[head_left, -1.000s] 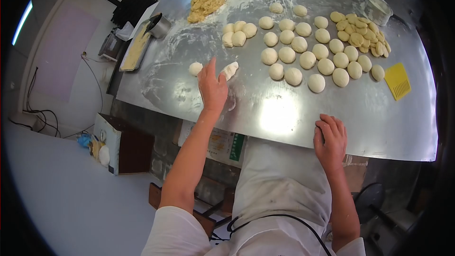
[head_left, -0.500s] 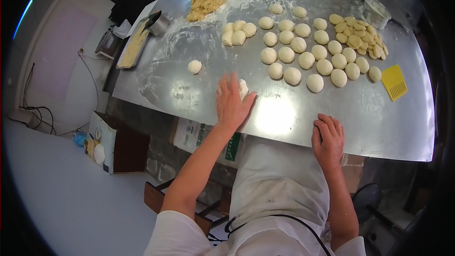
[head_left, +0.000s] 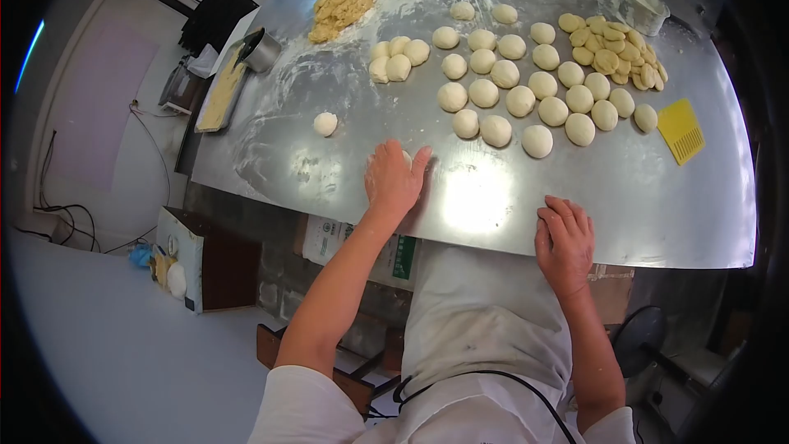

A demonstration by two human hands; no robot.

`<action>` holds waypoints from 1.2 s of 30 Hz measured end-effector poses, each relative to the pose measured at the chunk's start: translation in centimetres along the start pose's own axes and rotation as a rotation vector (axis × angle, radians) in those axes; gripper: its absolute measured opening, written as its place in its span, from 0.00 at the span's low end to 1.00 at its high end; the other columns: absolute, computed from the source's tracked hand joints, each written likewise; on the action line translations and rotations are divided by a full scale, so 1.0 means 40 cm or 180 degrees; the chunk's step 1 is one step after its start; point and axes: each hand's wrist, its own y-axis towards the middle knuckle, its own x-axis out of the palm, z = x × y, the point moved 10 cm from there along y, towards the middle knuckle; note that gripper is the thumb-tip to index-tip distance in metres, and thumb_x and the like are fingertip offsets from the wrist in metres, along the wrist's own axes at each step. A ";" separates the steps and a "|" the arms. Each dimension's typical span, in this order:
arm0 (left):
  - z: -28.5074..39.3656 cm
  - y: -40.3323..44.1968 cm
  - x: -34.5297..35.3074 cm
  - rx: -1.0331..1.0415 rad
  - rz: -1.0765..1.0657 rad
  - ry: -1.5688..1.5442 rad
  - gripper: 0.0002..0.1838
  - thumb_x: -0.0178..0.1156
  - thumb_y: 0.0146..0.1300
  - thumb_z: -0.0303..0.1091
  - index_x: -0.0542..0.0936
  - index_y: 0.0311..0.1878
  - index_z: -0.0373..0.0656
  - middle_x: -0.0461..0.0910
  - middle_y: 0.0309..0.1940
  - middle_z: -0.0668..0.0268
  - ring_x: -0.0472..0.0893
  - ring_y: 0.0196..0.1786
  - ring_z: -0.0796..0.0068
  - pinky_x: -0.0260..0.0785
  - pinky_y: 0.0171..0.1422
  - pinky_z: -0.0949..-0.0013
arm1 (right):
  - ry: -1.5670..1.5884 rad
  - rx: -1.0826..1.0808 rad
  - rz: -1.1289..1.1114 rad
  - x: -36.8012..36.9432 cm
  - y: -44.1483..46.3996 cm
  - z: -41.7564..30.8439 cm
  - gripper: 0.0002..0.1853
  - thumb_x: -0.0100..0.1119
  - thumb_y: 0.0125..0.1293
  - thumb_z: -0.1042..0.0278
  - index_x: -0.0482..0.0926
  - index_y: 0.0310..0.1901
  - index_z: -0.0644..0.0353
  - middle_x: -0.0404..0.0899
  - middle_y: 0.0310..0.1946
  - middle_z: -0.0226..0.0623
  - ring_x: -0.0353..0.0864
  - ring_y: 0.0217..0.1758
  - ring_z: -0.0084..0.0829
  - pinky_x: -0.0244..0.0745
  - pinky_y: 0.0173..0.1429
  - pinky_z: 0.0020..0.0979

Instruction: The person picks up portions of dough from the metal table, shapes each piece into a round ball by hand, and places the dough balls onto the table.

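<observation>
My left hand [head_left: 392,178] is cupped over a dough ball [head_left: 408,158] on the metal table, its fingers curved round it and the thumb out to the right. Only a small pale bit of that dough shows; the rest is under the hand. At the table's front edge rests my right hand [head_left: 567,242], fingers loosely bent and slightly apart, with nothing in it. A single dough ball [head_left: 325,124] lies to the left, beyond my left hand. Farther off sits a cluster of dough pieces [head_left: 398,67]. Several rounded dough balls [head_left: 520,101] stand in loose rows to the right.
The floured metal table [head_left: 509,222] also carries a rough dough lump [head_left: 342,12], a pile of flattened dough pieces [head_left: 612,49], a yellow scraper [head_left: 681,133] and a metal container [head_left: 643,6]. At the left edge are a tray [head_left: 220,90] and a metal cup [head_left: 261,51].
My left hand has curled further round the dough, which shows less than before. My right hand stays at the table edge. The whole view has shifted slightly.
</observation>
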 end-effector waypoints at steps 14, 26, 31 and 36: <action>0.053 0.052 0.040 0.0485 0.0043 0.0024 0.27 0.47 0.84 0.51 0.74 0.74 0.44 0.67 0.78 0.50 0.64 0.80 0.38 0.52 0.83 0.36 | -0.0032 0.0101 -0.0068 0.009 0.005 0.000 0.13 0.69 0.60 0.78 0.84 0.47 0.57 0.86 0.56 0.34 0.83 0.60 0.42 0.76 0.59 0.43; -0.157 0.035 0.072 -0.0773 -0.0457 -0.3007 0.23 0.58 0.79 0.38 0.75 0.69 0.34 0.77 0.67 0.44 0.76 0.72 0.46 0.66 0.79 0.53 | 0.0219 0.0177 -0.0068 -0.006 -0.005 0.012 0.12 0.69 0.61 0.76 0.84 0.47 0.56 0.85 0.57 0.34 0.82 0.61 0.43 0.75 0.61 0.44; -0.065 -0.081 -0.045 0.0079 -0.0362 -0.1321 0.18 0.64 0.75 0.32 0.77 0.62 0.32 0.83 0.57 0.56 0.83 0.61 0.60 0.75 0.68 0.60 | 0.0282 0.0194 0.0035 -0.012 0.001 0.010 0.12 0.70 0.61 0.76 0.85 0.47 0.56 0.86 0.55 0.33 0.82 0.61 0.43 0.75 0.62 0.44; -0.053 -0.125 0.014 -0.1226 -0.0636 -0.3218 0.15 0.65 0.76 0.31 0.78 0.59 0.33 0.84 0.56 0.59 0.85 0.60 0.64 0.81 0.64 0.61 | 0.0462 0.0191 0.0022 -0.012 -0.002 0.020 0.14 0.73 0.60 0.74 0.85 0.48 0.55 0.87 0.53 0.32 0.82 0.61 0.41 0.76 0.60 0.43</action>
